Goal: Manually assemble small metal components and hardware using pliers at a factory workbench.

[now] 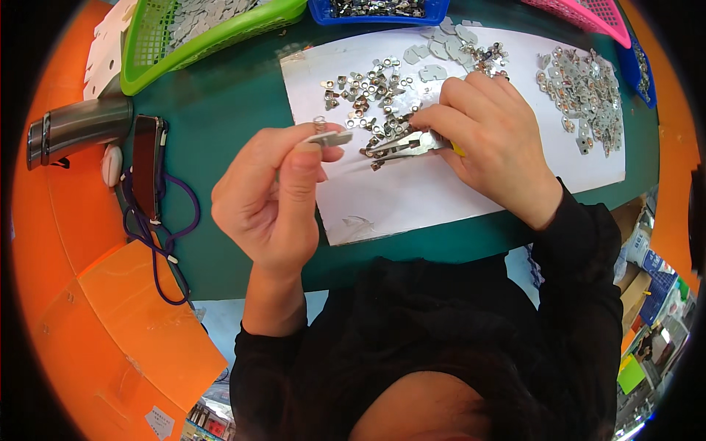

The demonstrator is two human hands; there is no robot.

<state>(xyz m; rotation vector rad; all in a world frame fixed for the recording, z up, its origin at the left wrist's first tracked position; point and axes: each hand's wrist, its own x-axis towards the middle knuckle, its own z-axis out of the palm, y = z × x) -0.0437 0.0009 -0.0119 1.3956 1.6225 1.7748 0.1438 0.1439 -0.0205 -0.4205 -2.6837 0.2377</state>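
We saw a small grey plate (334, 139) raised in front of the near part of the white sheet (412, 209), pinched between the thumb and fingers of the left hand (268, 198), with a coiled spring (319, 126) standing up at its far side. The right hand (496, 140) was closed around pliers (423, 142), whose nose reached into the near edge of a heap of small metal pieces (362, 92); we could not tell whether the tips gripped one. We judged that the spring could tip or hop away if the plate tilted or the pinch slackened, and that the crowded heap could make the pliers catch two pieces or scatter neighbours. Beyond lay loose flat plates (441, 48), and to the right a spread of fitted plates (585, 99); if the groups drifted together, we thought, sorting would suffer. Around the sheet, the green surface (209, 110) carried a green basket (213, 53), a blue tray (379, 20), a phone (147, 169) with a purple cord (193, 202) and a metal tumbler (84, 132). We found printing on a white label (159, 422) at lower left, too small to read, and noticed no brand on the pliers.
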